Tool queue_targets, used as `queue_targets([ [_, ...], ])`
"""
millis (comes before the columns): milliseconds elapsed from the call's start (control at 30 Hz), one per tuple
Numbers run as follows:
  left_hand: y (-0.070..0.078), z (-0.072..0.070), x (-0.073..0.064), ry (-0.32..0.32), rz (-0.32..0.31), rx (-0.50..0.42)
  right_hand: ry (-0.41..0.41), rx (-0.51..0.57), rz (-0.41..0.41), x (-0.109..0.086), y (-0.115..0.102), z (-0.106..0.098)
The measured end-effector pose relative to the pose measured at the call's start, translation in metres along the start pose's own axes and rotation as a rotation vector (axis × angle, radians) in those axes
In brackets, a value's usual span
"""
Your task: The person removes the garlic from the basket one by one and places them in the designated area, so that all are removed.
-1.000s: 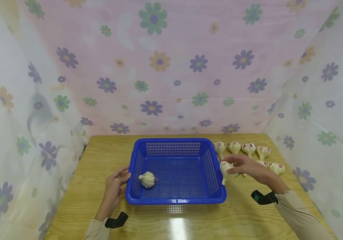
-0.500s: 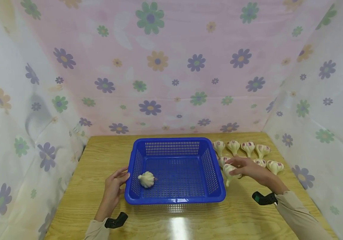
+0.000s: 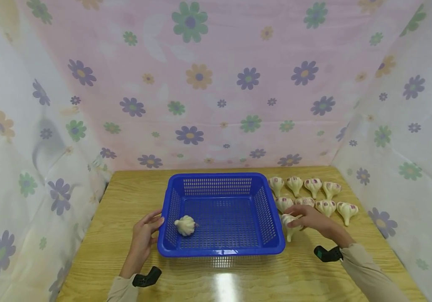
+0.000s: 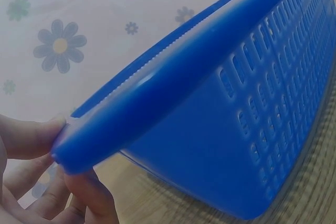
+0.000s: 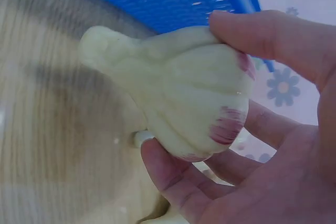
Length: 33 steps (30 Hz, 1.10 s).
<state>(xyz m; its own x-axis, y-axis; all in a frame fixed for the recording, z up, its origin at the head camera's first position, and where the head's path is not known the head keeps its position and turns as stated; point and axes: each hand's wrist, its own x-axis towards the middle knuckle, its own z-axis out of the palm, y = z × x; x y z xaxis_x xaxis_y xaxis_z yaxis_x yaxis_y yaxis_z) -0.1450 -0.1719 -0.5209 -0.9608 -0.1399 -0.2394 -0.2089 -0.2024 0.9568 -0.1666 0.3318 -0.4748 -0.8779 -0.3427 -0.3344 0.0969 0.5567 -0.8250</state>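
Observation:
A blue plastic basket [image 3: 219, 253] with slotted walls stands on the wooden table. My left hand [image 3: 143, 239] pinches its left rim, thumb on top and fingers beneath, as the left wrist view shows. Inside the basket, at the left, lies one white garlic bulb [image 3: 185, 225]. My right hand [image 3: 311, 220] holds another garlic bulb [image 5: 184, 87] between thumb and fingers, just outside the basket's right wall. That bulb has purple-red streaks at its base, and its stem points toward the table's front. Whether it touches the table cannot be told.
Two rows of garlic bulbs lie right of the basket, a back row [image 3: 313, 186] and a nearer row [image 3: 326, 206]. Wooden tabletop [image 3: 186, 281] extends in front. Flower-printed cloth [image 3: 223, 84] encloses the back and both sides.
My right hand has moved toward the table's front with the garlic bulb, uncovering more of the nearer row behind it. My left hand and the basket stay in place.

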Motion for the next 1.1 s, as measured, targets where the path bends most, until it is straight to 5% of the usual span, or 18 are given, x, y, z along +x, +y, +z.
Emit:
queue_targets([
  [267,-0.007,-0.004,0.007,-0.015,0.002,0.016,0.04,-0.015,0.03,0.004,0.013,0.008],
  [567,-0.039,-0.018,0.032,-0.032,0.003,0.002,0.086,-0.045,0.05,0.007,0.024,0.013],
  [800,-0.036,-0.017,0.028,-0.047,0.033,-0.017,0.114,-0.05,0.028,0.009,0.026,0.016],
  [1100,-0.036,-0.016,0.027,0.001,-0.01,0.004,0.136,-0.073,0.018,0.005,0.023,0.015],
])
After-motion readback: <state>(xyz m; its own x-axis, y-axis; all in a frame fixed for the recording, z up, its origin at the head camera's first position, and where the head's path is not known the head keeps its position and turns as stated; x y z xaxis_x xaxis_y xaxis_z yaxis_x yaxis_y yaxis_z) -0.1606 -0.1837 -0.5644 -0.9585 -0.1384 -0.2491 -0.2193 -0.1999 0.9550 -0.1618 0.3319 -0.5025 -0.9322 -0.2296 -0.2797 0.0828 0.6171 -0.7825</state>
